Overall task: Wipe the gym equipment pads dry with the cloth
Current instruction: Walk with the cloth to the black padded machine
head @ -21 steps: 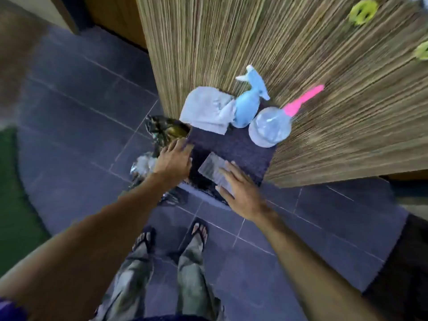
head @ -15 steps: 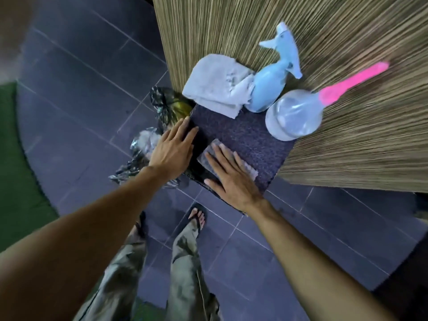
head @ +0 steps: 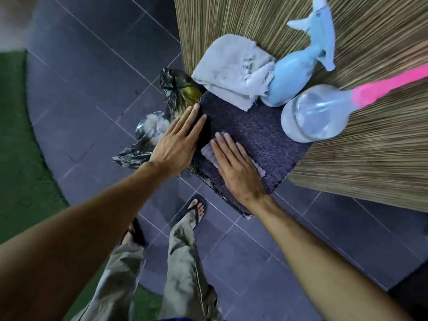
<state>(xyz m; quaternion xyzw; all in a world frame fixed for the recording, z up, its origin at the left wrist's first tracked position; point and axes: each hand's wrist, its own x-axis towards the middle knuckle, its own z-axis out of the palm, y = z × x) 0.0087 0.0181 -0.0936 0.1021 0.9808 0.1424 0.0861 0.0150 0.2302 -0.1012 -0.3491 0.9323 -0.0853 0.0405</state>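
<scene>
A striped, reed-textured table (head: 347, 158) fills the upper right, and a dark purple pad (head: 254, 135) lies at its near left corner, overhanging the near edge above the grey tiled floor (head: 92, 77). At the pad's far edge a crumpled white towel (head: 234, 68) rests partly on the pad and partly on the table, touching a pale blue spray bottle (head: 294, 75) that stands just to its right. A clear spray bottle (head: 317, 114) with a pink top (head: 391, 85) stands at the pad's far right corner, close beside the blue one. Below the table's left edge, on the floor, sit a knotted dark plastic bag (head: 178, 89) and a crinkled clear bag (head: 148, 128), both just beyond the left hand. A green mat (head: 20, 147) covers the floor at the far left. The left hand (head: 178, 144) lies flat with its fingers straight and together, pressing on the pad's left edge and gripping nothing. The right hand (head: 236, 167) is also flat, fingers straight and slightly spread, pressing a small grey-purple cloth (head: 209, 151) down onto the near part of the pad; the cloth peeks out on both sides of the hand. Camouflage trousers (head: 183, 262) and sandalled feet show below.
</scene>
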